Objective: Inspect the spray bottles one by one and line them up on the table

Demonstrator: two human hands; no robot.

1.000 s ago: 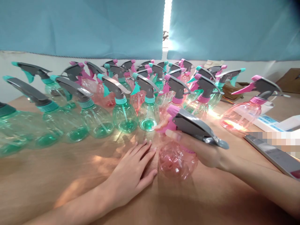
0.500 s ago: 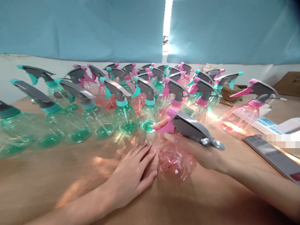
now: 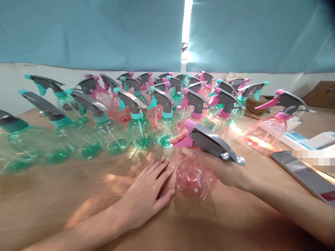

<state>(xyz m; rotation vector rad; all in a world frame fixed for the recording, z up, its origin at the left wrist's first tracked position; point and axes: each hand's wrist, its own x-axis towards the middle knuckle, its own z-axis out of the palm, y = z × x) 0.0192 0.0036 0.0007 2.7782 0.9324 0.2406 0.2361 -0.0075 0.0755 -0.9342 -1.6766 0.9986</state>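
Note:
My right hand (image 3: 222, 167) is wrapped round the neck of a pink spray bottle (image 3: 195, 179) with a grey and pink trigger head (image 3: 209, 141). The bottle stands on the wooden table (image 3: 65, 195) in front of me. One fingertip of that hand rests by the pink trigger. My left hand (image 3: 146, 195) lies flat on the table just left of the bottle, fingers stretched out, holding nothing. Behind both hands stand several green spray bottles (image 3: 140, 129) and pink ones (image 3: 264, 129) in rows.
A lone pink spray bottle stands at the right, near a white box with blue print (image 3: 300, 137) and a grey flat strip (image 3: 300, 172). A brown cardboard box (image 3: 320, 92) sits at the far right. Blue curtains (image 3: 91, 31) hang behind the table.
The bottle in my right hand and its trigger head have shifted slightly away and leftward in view. My left hand stays flat in place.

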